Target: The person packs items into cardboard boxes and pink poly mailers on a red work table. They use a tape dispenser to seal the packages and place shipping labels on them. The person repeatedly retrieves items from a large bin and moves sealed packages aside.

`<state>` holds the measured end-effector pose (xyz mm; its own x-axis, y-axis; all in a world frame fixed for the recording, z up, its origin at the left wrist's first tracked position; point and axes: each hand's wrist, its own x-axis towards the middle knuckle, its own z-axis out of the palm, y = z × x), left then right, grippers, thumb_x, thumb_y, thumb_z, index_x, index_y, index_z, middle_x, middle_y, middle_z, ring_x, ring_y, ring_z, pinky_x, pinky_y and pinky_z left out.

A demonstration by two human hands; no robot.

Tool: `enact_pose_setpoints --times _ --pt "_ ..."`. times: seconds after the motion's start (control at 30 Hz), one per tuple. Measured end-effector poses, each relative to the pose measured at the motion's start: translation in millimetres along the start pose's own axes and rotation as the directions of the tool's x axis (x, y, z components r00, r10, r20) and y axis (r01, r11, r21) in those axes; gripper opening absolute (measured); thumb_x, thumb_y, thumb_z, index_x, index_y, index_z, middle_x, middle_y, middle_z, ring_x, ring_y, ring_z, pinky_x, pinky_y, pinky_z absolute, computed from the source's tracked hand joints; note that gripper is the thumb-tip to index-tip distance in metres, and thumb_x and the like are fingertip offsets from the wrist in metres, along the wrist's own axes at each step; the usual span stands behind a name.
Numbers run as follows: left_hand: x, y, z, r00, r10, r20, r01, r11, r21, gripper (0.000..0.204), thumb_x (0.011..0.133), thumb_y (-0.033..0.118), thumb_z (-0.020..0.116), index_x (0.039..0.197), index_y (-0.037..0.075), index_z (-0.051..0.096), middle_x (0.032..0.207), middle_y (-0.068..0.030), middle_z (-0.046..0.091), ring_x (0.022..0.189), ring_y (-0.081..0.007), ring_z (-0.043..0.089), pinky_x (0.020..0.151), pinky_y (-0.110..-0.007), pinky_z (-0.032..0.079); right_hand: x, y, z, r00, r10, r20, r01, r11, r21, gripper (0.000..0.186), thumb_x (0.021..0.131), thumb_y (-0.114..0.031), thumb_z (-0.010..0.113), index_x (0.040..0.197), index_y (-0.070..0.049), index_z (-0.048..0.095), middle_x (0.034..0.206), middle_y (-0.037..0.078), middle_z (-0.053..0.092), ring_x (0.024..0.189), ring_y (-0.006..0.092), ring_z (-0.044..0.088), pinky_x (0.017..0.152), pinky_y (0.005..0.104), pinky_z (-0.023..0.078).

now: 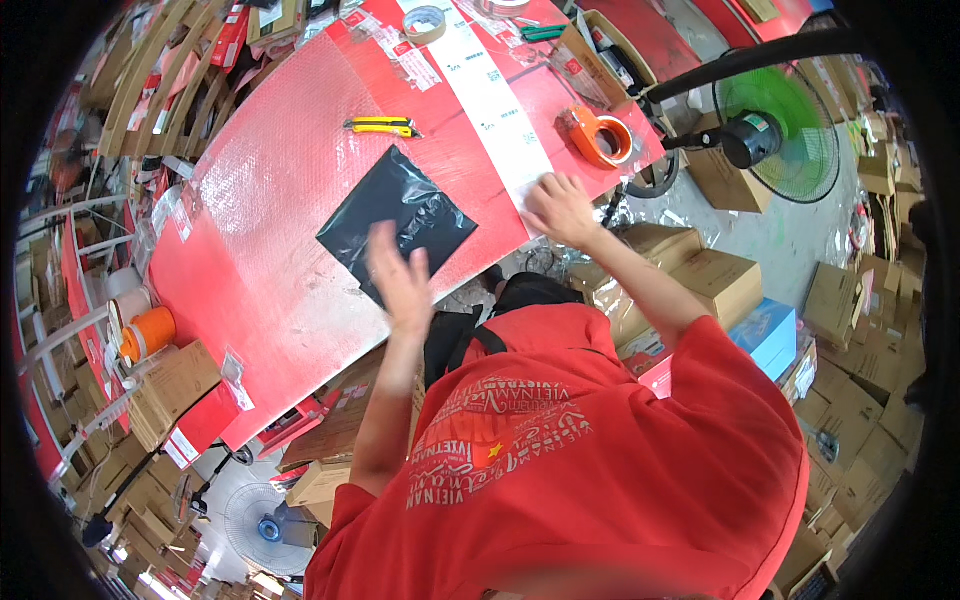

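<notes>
A black plastic mailing bag [405, 190] lies flat and turned at an angle on the red table. Over its near corner is my left hand [402, 287], fingers spread and slightly blurred, holding nothing; whether it touches the bag I cannot tell. My right hand [563, 210] is at the near end of a long white strip of labels [500, 115], its fingers curled onto the strip's edge. Beyond the bag rests a yellow utility knife [384, 126]. An orange tape dispenser [600, 138] stands to the right of the strip.
The red table [240, 290] is partly covered with bubble wrap. At its far side are a tape roll [425, 25] and an open carton [605, 60]. A green fan [775, 135] stands off the right edge. Cardboard boxes [715, 280] sit beside me; an orange jug [150, 332] is at left.
</notes>
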<state>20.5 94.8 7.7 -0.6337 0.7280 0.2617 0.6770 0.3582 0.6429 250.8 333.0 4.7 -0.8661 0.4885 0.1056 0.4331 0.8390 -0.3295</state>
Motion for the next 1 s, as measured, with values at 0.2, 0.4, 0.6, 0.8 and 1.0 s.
enact_pose_setpoints --times 0.2,0.4,0.6,0.8,1.0 --pt "-32 110 122 0.25 0.092 0.964 0.944 0.198 -0.264 0.036 0.1 0.001 0.069 0.135 -0.001 0.071 0.126 -0.0035 0.077 0.115 -0.0138 0.072 0.096 -0.031 0.058 -118 16 -62 0.886 -0.432 0.169 0.427 0.902 0.071 0.032 0.091 -0.024 0.078 0.12 -0.013 0.067 0.112 0.008 0.064 0.107 0.0268 0.065 0.091 0.0428 0.051" --pt "-47 111 144 0.677 0.101 0.729 0.721 0.11 -0.684 0.031 0.103 -0.005 0.065 0.133 -0.005 0.074 0.122 -0.0078 0.08 0.107 -0.0136 0.076 0.096 -0.03 0.059 -69 14 -85 0.976 -0.082 0.204 0.055 0.989 0.135 0.016 0.093 -0.02 0.075 0.106 -0.01 0.071 0.1 0.009 0.065 0.093 0.032 0.072 0.079 0.0466 0.059" --pt "-27 123 125 0.674 0.049 0.737 0.728 0.125 -0.674 0.031 0.109 0.007 0.07 0.137 -0.005 0.073 0.12 -0.0076 0.081 0.099 -0.0095 0.074 0.091 -0.028 0.059 11 23 -134 0.923 -0.119 0.365 0.03 0.97 0.241 0.013 0.092 -0.019 0.077 0.1 -0.008 0.078 0.098 0.009 0.07 0.091 0.0346 0.074 0.077 0.0481 0.058" --pt "-25 122 133 0.7 0.011 0.714 0.708 0.111 -0.697 0.029 0.108 0.003 0.069 0.136 -0.006 0.072 0.12 -0.0081 0.081 0.102 -0.01 0.073 0.091 -0.027 0.058 32 69 -101 0.861 -0.251 0.443 0.164 0.96 0.225 0.014 0.092 -0.02 0.077 0.098 -0.008 0.079 0.101 0.01 0.074 0.097 0.0341 0.075 0.082 0.0466 0.059" --pt "-20 107 102 0.597 0.043 0.801 0.694 0.472 -0.543 0.036 0.109 0.013 0.069 0.139 -0.007 0.069 0.119 -0.0107 0.082 0.105 -0.0152 0.075 0.097 -0.035 0.058 202 72 -150 0.98 0.144 -0.136 -0.167 0.97 -0.177 0.017 0.096 -0.015 0.07 0.104 0.001 0.072 0.091 0.028 0.074 0.087 0.041 0.076 0.078 0.0542 0.06"
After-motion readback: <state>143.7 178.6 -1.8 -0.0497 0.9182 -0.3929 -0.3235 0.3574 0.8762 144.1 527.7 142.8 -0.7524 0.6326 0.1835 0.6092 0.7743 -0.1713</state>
